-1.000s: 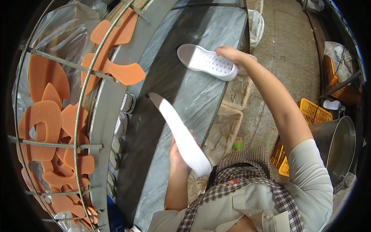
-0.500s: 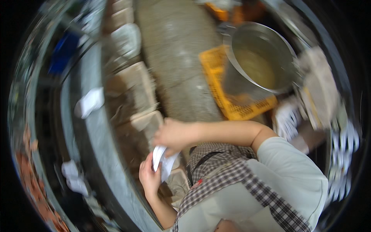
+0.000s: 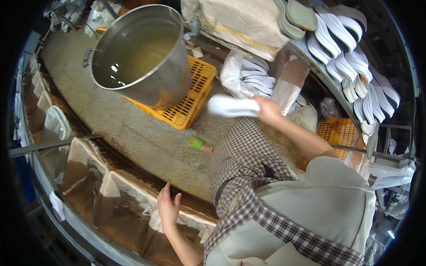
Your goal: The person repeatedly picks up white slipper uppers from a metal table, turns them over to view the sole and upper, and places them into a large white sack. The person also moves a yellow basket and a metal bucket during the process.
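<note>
A white shoe sole [image 3: 231, 106], slightly blurred, juts leftward from my right hand [image 3: 269, 111], whose fingers are closed on its end. It hangs over the floor, just above my checked apron. My left hand [image 3: 168, 207] is raised with its fingers apart and nothing in it, over the cloth-lined bins [image 3: 108, 184] at the lower left. Beyond my right hand, a plastic bag [image 3: 231, 75] holds several white soles [image 3: 258, 79]. More white soles [image 3: 333, 32] are stacked in rows on the rack at the upper right.
A large metal pot [image 3: 177, 66] of yellowish liquid stands on an upturned-looking yellow plastic crate [image 3: 202, 84]. A pale sack [image 3: 235, 26] lies behind it. Another yellow crate [image 3: 341, 133] is under the rack. A metal rail [image 3: 88, 244] curves along the bins at left.
The view has swung toward the right side. My hands, earlier together on a white piece above the bins, are now apart; my right hand has carried the sole rightward, and my left has let go.
</note>
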The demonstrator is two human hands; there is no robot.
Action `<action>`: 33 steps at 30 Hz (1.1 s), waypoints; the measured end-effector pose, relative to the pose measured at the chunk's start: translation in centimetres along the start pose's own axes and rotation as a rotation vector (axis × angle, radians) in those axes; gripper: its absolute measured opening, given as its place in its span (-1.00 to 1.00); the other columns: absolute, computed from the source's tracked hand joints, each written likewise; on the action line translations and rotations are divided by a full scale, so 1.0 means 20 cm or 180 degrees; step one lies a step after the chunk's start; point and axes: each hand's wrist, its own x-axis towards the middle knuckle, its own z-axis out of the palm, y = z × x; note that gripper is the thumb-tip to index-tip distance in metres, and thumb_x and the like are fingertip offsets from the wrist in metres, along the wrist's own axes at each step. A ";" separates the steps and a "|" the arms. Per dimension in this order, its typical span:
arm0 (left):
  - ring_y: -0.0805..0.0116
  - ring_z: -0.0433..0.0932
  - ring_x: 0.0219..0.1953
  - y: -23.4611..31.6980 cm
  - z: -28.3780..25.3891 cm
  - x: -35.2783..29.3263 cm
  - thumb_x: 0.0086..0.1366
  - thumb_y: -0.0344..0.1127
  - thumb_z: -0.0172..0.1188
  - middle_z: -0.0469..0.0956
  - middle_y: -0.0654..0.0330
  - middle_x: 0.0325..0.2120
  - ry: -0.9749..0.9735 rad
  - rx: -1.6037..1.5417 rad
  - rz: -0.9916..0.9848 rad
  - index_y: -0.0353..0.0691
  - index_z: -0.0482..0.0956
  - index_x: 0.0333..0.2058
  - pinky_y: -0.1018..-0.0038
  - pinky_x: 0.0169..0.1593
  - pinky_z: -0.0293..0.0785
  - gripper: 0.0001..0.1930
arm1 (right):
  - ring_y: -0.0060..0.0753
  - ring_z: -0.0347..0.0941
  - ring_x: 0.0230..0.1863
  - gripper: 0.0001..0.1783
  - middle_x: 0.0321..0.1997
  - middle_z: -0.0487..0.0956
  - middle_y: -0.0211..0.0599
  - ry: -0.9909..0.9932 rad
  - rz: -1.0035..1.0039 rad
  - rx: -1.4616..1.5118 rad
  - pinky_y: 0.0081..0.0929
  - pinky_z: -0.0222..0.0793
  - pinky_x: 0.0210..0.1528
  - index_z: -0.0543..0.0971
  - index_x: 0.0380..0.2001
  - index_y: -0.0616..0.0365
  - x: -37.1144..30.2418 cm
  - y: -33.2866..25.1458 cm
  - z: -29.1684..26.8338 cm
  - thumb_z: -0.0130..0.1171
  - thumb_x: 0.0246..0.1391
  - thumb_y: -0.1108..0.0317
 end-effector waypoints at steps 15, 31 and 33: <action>0.24 0.48 -0.21 0.06 2.18 -0.85 0.18 -0.42 0.12 0.46 0.11 -0.34 -0.1691 -0.1966 -0.2620 -0.29 0.38 0.00 0.40 -0.19 0.48 -0.61 | 0.05 0.42 -0.03 -0.63 -0.04 0.49 -0.06 0.1457 0.1352 -0.1225 -0.09 0.35 -0.03 0.36 -0.07 0.07 1.09 1.76 0.03 0.11 0.02 0.29; 0.33 0.51 -0.24 0.52 3.28 -0.50 0.33 -0.38 -0.16 0.50 0.12 -0.22 -0.0404 -0.3309 -0.4666 -0.31 0.38 -0.12 0.42 -0.17 0.45 -0.77 | -0.01 0.36 0.09 -0.28 0.06 0.44 0.07 0.0783 0.0337 -0.0389 -0.33 0.26 0.09 0.19 0.17 0.16 2.34 2.76 0.67 0.16 0.04 0.02; 0.36 0.50 -0.25 0.55 3.26 -0.44 0.32 -0.37 -0.16 0.51 0.14 -0.24 -0.0288 -0.3365 -0.4629 -0.32 0.42 -0.16 0.46 -0.16 0.43 -0.78 | -0.06 0.37 0.09 -0.29 0.07 0.43 0.06 0.0739 0.0095 -0.0198 -0.34 0.24 0.09 0.18 0.18 0.16 2.26 2.77 0.69 0.17 0.05 0.08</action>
